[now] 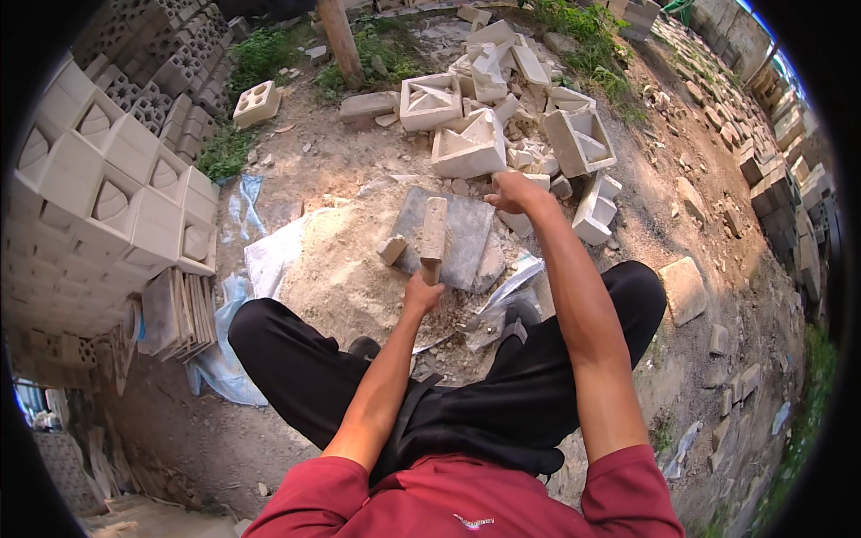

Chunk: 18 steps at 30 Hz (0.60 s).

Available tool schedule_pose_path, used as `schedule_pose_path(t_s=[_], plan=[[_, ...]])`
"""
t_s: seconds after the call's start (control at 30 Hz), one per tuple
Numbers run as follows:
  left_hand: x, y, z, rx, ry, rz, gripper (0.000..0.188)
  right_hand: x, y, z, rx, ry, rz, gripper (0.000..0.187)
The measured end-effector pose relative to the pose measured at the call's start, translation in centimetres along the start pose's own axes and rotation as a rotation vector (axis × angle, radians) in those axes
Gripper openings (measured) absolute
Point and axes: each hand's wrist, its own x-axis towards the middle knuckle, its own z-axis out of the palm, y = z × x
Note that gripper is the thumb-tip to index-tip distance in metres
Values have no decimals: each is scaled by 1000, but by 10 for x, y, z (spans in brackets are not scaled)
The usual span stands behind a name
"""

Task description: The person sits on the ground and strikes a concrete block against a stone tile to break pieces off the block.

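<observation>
My left hand [424,293] is closed round the short handle of a wooden mallet [434,229]. The mallet's pale, dusty head lies over a flat grey slab [471,235] on the ground between my knees. A small broken chunk [391,250] rests at the slab's left edge. Reaching forward past the slab's right corner, my right hand [517,192] is curled beside the broken blocks; what its fingers hold, if anything, is hidden. Just beyond it are a cracked cream block [469,143] and another hollow block [578,142].
Pale crushed rubble [336,255] is heaped left of the slab, beside a white sack [272,255]. Stacked decorative blocks [117,193] form a wall on the left, near leaning boards [175,314]. A wooden post [339,43] stands ahead. Stacked bricks [776,202] line the right.
</observation>
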Motion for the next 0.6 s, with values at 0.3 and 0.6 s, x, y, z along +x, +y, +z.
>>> schedule_pose_path(t_s=[0.3,0.6], plan=[[-12,52,-13,24,43,-40,39,-6,14,1,-41,-59,80,37],[-3,40,-28,43,-70,-208,40,2,21,9,-90,-50,26,40]])
